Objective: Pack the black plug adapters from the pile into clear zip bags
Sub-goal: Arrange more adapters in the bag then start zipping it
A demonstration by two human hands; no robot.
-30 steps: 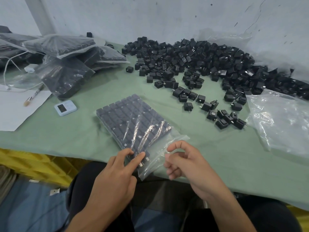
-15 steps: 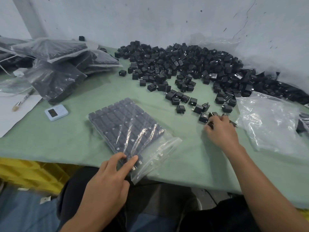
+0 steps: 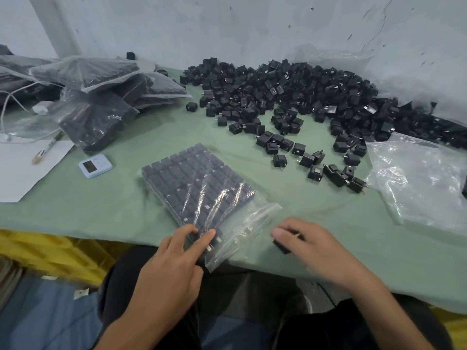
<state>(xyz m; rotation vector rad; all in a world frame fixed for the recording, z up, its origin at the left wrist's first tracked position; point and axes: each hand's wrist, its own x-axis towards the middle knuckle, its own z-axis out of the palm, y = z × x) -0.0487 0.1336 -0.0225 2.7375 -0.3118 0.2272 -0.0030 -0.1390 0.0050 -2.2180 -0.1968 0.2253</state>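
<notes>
A clear zip bag (image 3: pixel 202 188) is lying flat on the green counter (image 3: pixel 101 210) right in front of the person, angling away to the left. Neat rows of black adapters are filling most of it, while its unfilled near end is reaching over the counter's front edge. The left hand (image 3: pixel 174 263) is resting on the nearest rows through the plastic, with its fingers stretched out and gripping nothing. Just to the right of the bag's near end, the right hand (image 3: pixel 318 248) is curling its fingers over a single adapter (image 3: pixel 281 246) against the counter; this hand is showing some blur.

The pile (image 3: pixel 290 89) of loose adapters is sprawling along the far side by the wall (image 3: pixel 227 26), with stragglers trailing toward the bag. A stack of empty bags (image 3: pixel 417 188) is sitting at the right edge. Filled bags (image 3: pixel 101 97) are leaning on one another at the far left. Near them, a small pale timer (image 3: pixel 95 165) is lying beside a sheet of paper (image 3: pixel 20 168), which is carrying a pen (image 3: pixel 48 147). A yellow crate (image 3: pixel 50 251) is showing below the counter.
</notes>
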